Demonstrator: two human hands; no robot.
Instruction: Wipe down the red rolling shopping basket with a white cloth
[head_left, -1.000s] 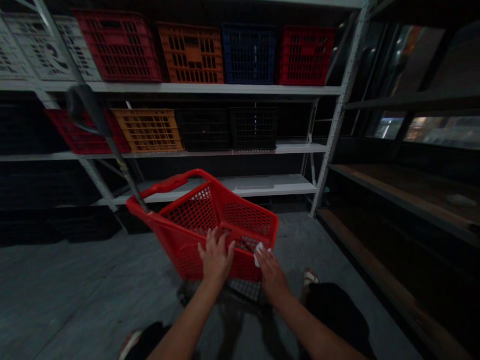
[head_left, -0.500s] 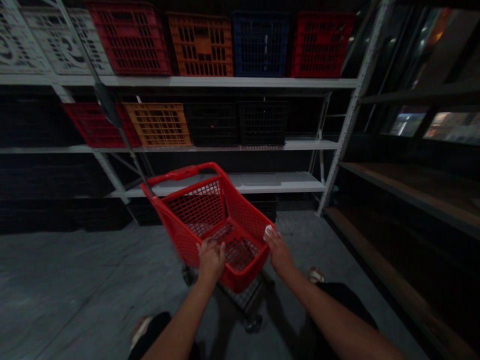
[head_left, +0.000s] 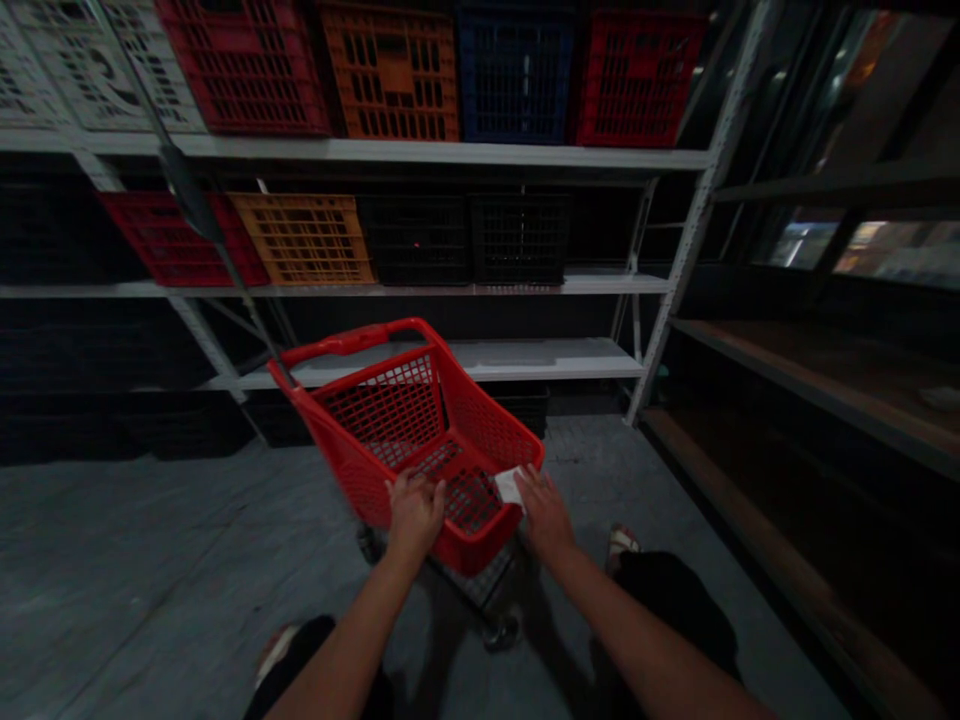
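Observation:
A red plastic shopping trolley (head_left: 375,440) with mesh walls stands on the grey floor in front of me, its handle on the far side. My left hand (head_left: 414,512) is closed over the near rim of the basket. My right hand (head_left: 544,515) lies on the rim's right corner, fingers pressing a small white cloth or paper (head_left: 510,486) against it. The basket looks to hold nothing else.
Grey metal shelving (head_left: 420,152) fills the wall ahead, carrying red, orange, blue, white and black crates. A dark pole with a handle (head_left: 195,205) leans at the trolley's left. Dark wooden shelves (head_left: 825,380) run along the right. My feet (head_left: 622,545) show below.
The trolley tipped from leaning towards me to standing level. My left hand went from the outer wall up to the rim. My right hand slid with the white piece along the rim.

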